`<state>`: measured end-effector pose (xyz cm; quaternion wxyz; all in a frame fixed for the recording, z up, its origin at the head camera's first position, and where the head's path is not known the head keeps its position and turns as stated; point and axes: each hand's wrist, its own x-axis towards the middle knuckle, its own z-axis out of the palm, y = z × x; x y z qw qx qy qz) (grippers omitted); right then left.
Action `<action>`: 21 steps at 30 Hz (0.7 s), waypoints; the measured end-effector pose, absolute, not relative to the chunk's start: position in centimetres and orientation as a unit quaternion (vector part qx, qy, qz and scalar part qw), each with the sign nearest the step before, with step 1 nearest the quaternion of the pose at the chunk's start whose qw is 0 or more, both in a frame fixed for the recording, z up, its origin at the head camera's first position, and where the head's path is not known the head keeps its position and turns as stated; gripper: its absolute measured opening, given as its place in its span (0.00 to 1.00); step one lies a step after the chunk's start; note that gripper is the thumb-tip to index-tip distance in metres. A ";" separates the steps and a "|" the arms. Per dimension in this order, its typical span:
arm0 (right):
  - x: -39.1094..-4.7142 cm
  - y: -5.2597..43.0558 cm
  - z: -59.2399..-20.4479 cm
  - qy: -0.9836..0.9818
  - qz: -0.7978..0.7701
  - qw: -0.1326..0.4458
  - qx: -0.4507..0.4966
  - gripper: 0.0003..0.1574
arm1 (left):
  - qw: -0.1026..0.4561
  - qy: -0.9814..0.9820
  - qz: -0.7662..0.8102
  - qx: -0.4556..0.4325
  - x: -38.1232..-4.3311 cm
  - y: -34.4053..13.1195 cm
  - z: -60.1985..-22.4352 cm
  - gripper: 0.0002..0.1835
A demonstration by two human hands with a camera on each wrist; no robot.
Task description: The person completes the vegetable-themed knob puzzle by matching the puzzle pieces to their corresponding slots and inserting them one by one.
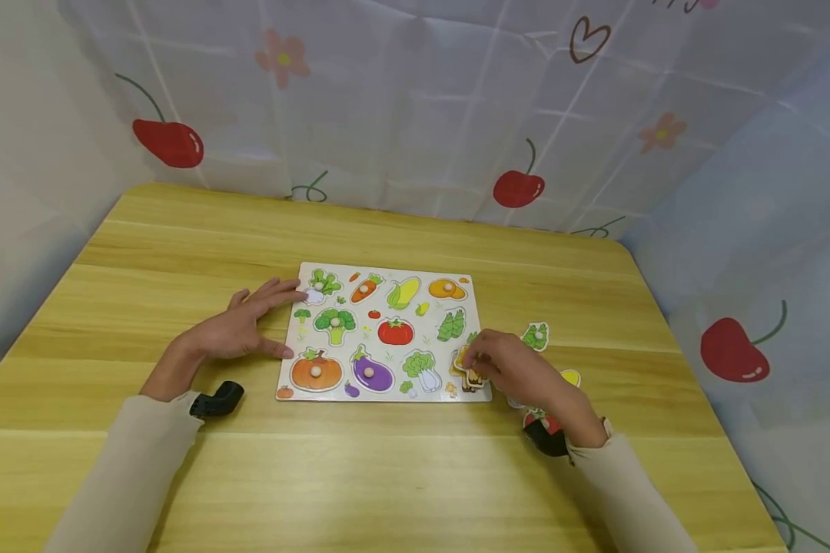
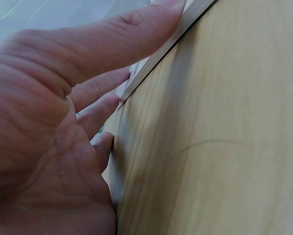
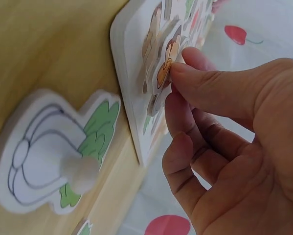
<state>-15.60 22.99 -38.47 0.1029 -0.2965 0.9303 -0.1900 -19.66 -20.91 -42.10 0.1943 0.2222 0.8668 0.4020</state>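
A white knob puzzle board with vegetable pictures lies on the table. My left hand rests at its left edge, thumb and fingers spread and touching the rim; the left wrist view shows the thumb on top of the edge. My right hand pinches a mushroom piece between thumb and fingers. The piece is tilted over the mushroom picture at the board's lower right corner. Knobbed pumpkin, eggplant, broccoli and carrot pieces sit in the board.
Right of the board lie loose knobbed pieces: a green vegetable, a yellow one and a tomato partly under the right wrist. A bok choy piece lies close to the right wrist camera. A printed curtain hangs behind the table.
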 end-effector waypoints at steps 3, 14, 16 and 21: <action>-15.6 22.7 -38.5 0.927 -0.187 0.106 -0.307 0.06 | 0.192 0.868 0.401 0.221 -19.7 -21.0 -42.1 0.49; -15.3 22.1 -39.0 0.926 -0.173 0.115 -0.314 0.06 | 0.191 0.873 0.391 0.219 -19.7 -20.8 -42.1 0.49; -15.2 22.1 -39.2 0.927 -0.168 0.113 -0.315 0.06 | 0.191 0.874 0.389 0.219 -19.7 -20.8 -42.1 0.49; -15.1 22.2 -39.3 0.927 -0.178 0.106 -0.313 0.08 | 0.192 0.874 0.388 0.219 -19.7 -20.8 -42.2 0.48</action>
